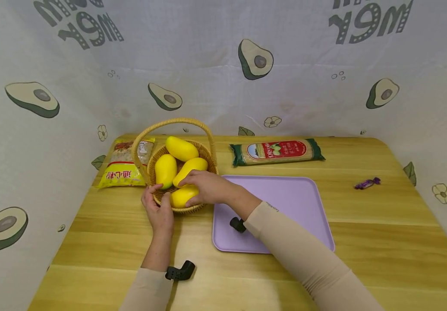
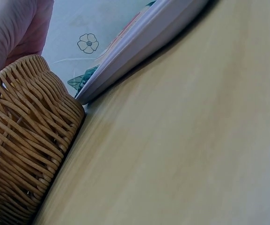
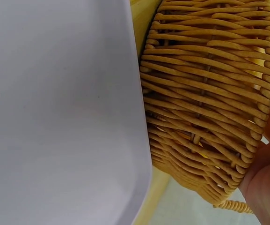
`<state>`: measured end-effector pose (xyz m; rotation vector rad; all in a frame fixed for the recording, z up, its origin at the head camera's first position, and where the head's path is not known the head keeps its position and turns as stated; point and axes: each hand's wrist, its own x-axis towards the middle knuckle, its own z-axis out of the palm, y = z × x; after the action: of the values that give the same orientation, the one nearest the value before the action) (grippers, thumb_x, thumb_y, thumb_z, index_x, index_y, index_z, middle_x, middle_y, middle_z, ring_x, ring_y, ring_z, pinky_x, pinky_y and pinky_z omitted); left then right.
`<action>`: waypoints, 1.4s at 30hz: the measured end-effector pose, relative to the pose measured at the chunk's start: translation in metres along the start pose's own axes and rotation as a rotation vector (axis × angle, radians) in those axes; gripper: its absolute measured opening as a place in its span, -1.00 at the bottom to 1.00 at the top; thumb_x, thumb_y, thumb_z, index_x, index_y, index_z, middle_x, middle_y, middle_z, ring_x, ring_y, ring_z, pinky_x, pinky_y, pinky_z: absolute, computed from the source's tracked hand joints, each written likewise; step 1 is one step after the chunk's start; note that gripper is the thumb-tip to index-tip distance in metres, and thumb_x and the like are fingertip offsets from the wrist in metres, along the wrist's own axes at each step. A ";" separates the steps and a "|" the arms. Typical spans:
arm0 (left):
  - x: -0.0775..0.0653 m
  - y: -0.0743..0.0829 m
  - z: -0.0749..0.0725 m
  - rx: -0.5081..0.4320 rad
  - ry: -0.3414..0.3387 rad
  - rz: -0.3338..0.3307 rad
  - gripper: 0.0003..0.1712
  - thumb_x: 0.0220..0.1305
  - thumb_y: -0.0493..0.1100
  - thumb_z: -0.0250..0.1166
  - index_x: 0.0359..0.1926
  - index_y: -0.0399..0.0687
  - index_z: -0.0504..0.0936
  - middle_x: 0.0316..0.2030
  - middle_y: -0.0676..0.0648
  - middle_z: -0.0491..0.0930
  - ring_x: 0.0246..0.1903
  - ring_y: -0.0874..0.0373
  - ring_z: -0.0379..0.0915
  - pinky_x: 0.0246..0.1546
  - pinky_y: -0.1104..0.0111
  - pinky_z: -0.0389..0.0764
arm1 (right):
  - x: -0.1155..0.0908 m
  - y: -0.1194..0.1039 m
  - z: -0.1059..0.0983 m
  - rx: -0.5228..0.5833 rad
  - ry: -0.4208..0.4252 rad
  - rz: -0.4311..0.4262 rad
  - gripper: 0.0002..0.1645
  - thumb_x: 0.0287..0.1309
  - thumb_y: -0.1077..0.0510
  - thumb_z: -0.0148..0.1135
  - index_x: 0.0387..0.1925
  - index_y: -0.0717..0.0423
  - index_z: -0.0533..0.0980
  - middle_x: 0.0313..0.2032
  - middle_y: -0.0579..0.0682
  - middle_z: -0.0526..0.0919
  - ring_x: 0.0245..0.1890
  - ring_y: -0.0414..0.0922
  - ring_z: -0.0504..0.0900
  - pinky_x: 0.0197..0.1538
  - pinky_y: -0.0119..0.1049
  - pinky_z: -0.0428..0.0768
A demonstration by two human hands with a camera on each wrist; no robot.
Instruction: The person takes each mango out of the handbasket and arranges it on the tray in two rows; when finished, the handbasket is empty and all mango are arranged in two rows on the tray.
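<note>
A wicker basket [image 1: 190,211] with a tall arched handle stands at the left of the table and holds several yellow mangoes [image 1: 181,149]. Over its right rim reaches my right hand [image 1: 212,188], its fingers and thumb round the front mango [image 1: 182,196]. My left hand [image 1: 159,215] grips the basket's front left rim, the thumb near that same mango. In the left wrist view, the woven wall [image 2: 27,136] fills the left side. The right wrist view has the basket wall [image 3: 209,93] close beside the tray, with part of my right hand [image 3: 268,180] at its rim.
A lilac tray [image 1: 223,242] lies right of the basket, under my right forearm. Behind it is a pack of spaghetti [image 1: 278,152]. A yellow bag of macaroni [image 1: 124,170] lies left of the basket. One purple wrapped candy [image 1: 367,183] sits at the right.
</note>
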<state>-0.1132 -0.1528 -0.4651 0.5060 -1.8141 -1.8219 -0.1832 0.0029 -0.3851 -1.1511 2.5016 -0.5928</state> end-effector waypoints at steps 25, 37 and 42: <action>0.000 -0.002 0.000 0.014 -0.007 -0.013 -0.68 0.27 -0.34 0.22 0.05 -0.30 0.51 0.42 -0.24 0.15 0.54 -0.04 -0.05 0.59 0.05 -0.11 | 0.003 -0.001 0.000 -0.031 -0.042 0.020 -0.34 0.20 -0.13 0.44 0.28 0.01 0.57 0.25 -0.04 0.63 0.32 -0.09 0.52 0.44 -0.17 0.41; -0.001 -0.004 -0.003 0.016 -0.036 0.033 -0.70 0.46 -0.19 0.15 0.07 -0.32 0.47 0.41 -0.28 0.13 0.55 -0.09 -0.10 0.58 -0.03 -0.10 | -0.001 -0.003 -0.019 -0.012 -0.013 0.008 -0.34 0.23 -0.07 0.43 0.29 0.10 0.55 0.24 0.02 0.63 0.31 -0.04 0.52 0.43 -0.15 0.42; 0.001 -0.006 -0.002 0.013 -0.026 0.053 -0.70 0.47 -0.18 0.14 0.05 -0.34 0.47 0.38 -0.29 0.15 0.53 -0.11 -0.08 0.57 -0.03 -0.10 | -0.008 -0.002 -0.038 0.032 0.070 0.031 -0.35 0.25 -0.09 0.38 0.29 0.09 0.55 0.26 0.04 0.61 0.31 -0.03 0.53 0.41 -0.12 0.45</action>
<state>-0.1136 -0.1547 -0.4708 0.4371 -1.8403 -1.7895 -0.1941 0.0166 -0.3508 -1.0965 2.5541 -0.6730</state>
